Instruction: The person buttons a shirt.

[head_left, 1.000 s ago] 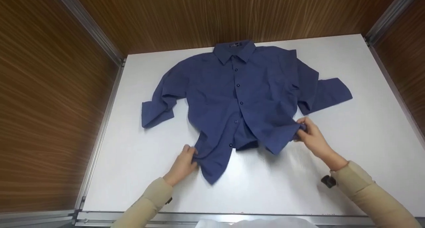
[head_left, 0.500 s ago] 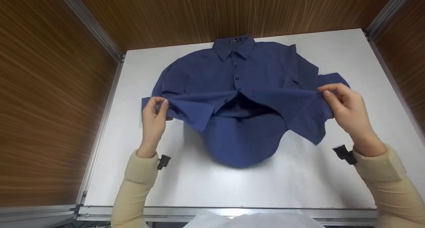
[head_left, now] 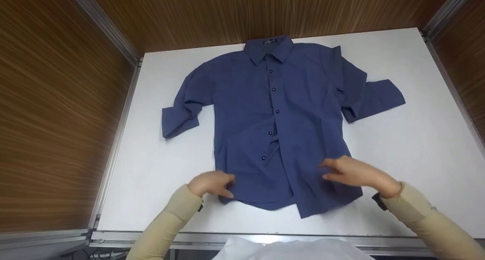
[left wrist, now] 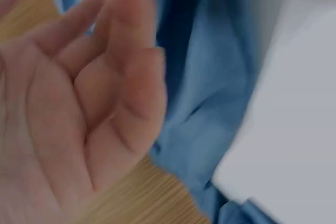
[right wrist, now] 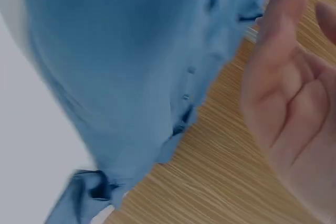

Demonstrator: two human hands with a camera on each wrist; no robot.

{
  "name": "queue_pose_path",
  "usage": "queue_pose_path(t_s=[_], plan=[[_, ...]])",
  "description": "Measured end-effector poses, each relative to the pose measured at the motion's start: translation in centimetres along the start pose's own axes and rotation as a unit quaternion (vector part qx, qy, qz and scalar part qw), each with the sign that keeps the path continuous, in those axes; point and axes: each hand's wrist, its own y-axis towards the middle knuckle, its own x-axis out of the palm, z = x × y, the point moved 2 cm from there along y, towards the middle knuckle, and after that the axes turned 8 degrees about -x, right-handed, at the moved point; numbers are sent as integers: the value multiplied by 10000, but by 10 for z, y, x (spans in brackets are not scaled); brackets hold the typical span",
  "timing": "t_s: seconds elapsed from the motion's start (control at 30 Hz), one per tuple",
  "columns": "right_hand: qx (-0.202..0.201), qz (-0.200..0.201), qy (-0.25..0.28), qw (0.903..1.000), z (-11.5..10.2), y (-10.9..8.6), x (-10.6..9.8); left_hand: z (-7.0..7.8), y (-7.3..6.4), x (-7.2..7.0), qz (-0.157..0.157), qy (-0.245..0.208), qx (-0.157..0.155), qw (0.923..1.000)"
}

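Observation:
A dark blue button-up shirt (head_left: 244,101) lies front side up, its collar toward the back wall. The lower front is parted below the buttoned part, and both sleeves are bent. Over the lower left side is my left hand (head_left: 212,183), fingers loosely bent. In the left wrist view that hand (left wrist: 100,103) holds nothing, and blue cloth (left wrist: 210,98) shows beyond it. My right hand (head_left: 354,171) hovers over the lower right front, thumb and fingers apart. The right wrist view shows this hand (right wrist: 294,98) also without cloth, beside the shirt (right wrist: 115,77).
The white table (head_left: 151,191) bears the shirt. Wood-grain panels close it in at the back (head_left: 212,17), left and right. A metal rail (head_left: 182,237) runs along the front edge. Small dark devices sit at both wrists.
Both hands gripped the shirt's lower front edges, raised and spread them, then brought them down and let go. The hem now lies flatter and nearer the front edge.

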Motion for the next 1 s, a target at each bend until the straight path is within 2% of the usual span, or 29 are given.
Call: queue_pose_path(t_s=[0.03,0.1,0.17,0.23,0.3,0.37,0.47,0.57,0.7,0.83,0.93,1.0], plan=[[-187,37,-311,9993,0,0,7,3,1,5,110,107,41,9999],[-554,85,-858,9947,-2,2,22,10,5,12,619,278,203,9975],[-778,-80,-1270,9888,-4,6,38,20,10,17,1219,493,535,9899],[-756,-420,-1587,9835,-5,11,54,31,17,25,1537,823,853,9810],[-592,-785,-1951,9758,-4,16,69,42,24,35,1456,1185,1112,9759],[-482,-1021,-2381,9647,-2,19,82,51,31,47,1162,1633,1212,9722],[-519,-947,-2979,9485,0,24,94,60,41,60,963,2165,1124,9650],[-633,-616,-3369,9374,0,25,99,65,48,66,1264,2510,1007,9544],[-541,-598,-3479,9341,-2,24,99,71,52,69,1586,2535,1023,9487],[-496,-637,-3576,9304,-4,22,100,76,54,72,1672,2502,1097,9473],[-647,-391,-3847,9200,-5,22,102,81,57,75,1869,2686,1200,9373],[-674,-339,-3854,9197,-4,22,103,82,57,75,1950,2696,1245,9348]])
